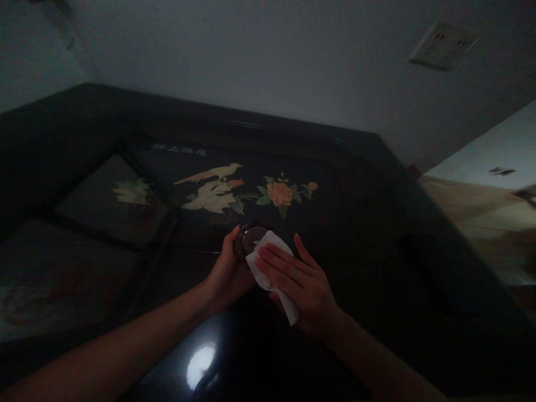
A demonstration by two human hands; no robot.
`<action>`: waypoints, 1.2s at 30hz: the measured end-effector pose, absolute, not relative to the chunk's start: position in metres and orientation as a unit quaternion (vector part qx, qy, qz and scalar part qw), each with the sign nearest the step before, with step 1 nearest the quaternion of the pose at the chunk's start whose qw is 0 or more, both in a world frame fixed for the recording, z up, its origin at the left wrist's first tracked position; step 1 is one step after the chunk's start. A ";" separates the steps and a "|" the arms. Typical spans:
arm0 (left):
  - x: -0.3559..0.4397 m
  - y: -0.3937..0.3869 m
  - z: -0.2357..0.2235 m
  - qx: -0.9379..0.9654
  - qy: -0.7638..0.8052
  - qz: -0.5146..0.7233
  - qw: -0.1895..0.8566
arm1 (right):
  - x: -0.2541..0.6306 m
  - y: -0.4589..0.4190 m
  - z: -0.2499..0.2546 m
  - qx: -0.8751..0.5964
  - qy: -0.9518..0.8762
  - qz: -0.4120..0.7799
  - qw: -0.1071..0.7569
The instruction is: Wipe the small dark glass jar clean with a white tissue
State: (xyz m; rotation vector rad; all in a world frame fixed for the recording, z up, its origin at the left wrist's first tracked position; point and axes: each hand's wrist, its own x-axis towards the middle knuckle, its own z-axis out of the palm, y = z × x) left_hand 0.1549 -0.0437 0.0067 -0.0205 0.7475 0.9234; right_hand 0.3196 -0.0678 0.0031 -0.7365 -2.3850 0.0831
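A round dark object with a glossy face (pixel 251 237) is held above the black tabletop; its exact kind cannot be made out in the dim light. My left hand (pixel 229 273) grips it from the left, thumb along its rim. A white tissue (pixel 266 273) lies over the right part of its face. My right hand (pixel 301 282), with a ring on one finger, presses the tissue flat against it, and a loose end of the tissue hangs below the palm. The object's lower side is hidden behind both hands.
The glossy black tabletop (pixel 360 223) carries inlaid birds (pixel 209 195) and a pink flower (pixel 280 194). Behind it is a pale wall (pixel 251 56) with a socket plate (pixel 444 46). Light flooring (pixel 473 206) shows beyond the right edge.
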 end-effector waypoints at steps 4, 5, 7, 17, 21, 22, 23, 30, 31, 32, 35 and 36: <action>0.155 -0.041 0.006 -0.024 0.332 0.467 0.819 | 0.326 -0.063 0.000 -0.306 -0.889 0.032 0.340; 0.155 -0.041 0.006 -0.022 0.324 0.466 0.823 | 0.326 -0.061 -0.001 -0.318 -0.883 0.034 0.343; 0.154 -0.042 0.006 -0.011 0.314 0.444 0.839 | 0.327 -0.059 -0.002 -0.343 -0.872 0.042 0.346; 0.162 -0.054 0.000 0.100 0.316 0.398 0.855 | 0.323 -0.060 0.005 -0.343 -0.876 0.081 0.329; 0.160 -0.057 -0.003 0.123 0.301 0.404 0.855 | 0.317 -0.066 0.007 -0.317 -0.895 0.068 0.307; 0.160 -0.057 -0.003 0.128 0.299 0.400 0.857 | 0.316 -0.067 0.007 -0.305 -0.902 0.065 0.299; 0.159 -0.058 -0.003 0.130 0.299 0.394 0.859 | 0.314 -0.069 0.007 -0.292 -0.909 0.061 0.291; 0.162 -0.054 -0.004 0.078 0.318 0.400 0.856 | 0.319 -0.064 0.003 -0.319 -0.895 0.077 0.301; 0.163 -0.053 -0.004 0.072 0.330 0.402 0.851 | 0.320 -0.062 0.002 -0.334 -0.886 0.086 0.310; 0.163 -0.052 -0.004 0.068 0.339 0.404 0.847 | 0.321 -0.061 0.001 -0.344 -0.879 0.095 0.317; 0.162 -0.052 -0.003 0.077 0.342 0.397 0.848 | 0.319 -0.062 -0.001 -0.339 -0.879 0.099 0.319; 0.161 -0.052 -0.002 0.085 0.336 0.392 0.852 | 0.318 -0.064 -0.001 -0.325 -0.887 0.091 0.314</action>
